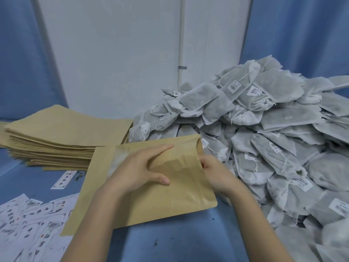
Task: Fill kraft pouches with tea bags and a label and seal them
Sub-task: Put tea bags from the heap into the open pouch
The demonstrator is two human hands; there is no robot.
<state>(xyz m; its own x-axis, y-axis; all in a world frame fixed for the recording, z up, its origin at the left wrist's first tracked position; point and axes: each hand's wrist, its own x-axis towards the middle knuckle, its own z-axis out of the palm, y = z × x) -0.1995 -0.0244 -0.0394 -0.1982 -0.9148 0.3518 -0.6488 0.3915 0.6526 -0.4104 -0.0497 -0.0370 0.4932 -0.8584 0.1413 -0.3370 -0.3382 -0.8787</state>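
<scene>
- A pouch is lying at the lower centre of the frame on the blue bench, its open mouth facing right toward the tea bags heaped across the right side.
- The left hand is resting on top of the pouch, fingers spread and fairly straight, pressing it flat rather than gripping.
- The right hand is sitting at the mouth, its fingers curled and apparently pinching the mouth edge; it is blurred, so I cannot tell if it is holding anything else.
- Judging by this, the step in hand is opening or loading the pouch. To do it well, keep the left hand pinning the body while the right is spreading the mouth wide, so bags are sliding in flat and the seal strip is staying clean.
- A pouch stack is waiting at the left, with labels scattered at the lower left.
- The labels are bearing large dark characters, and the tea bags small barcode stickers; neither is readable.
</scene>
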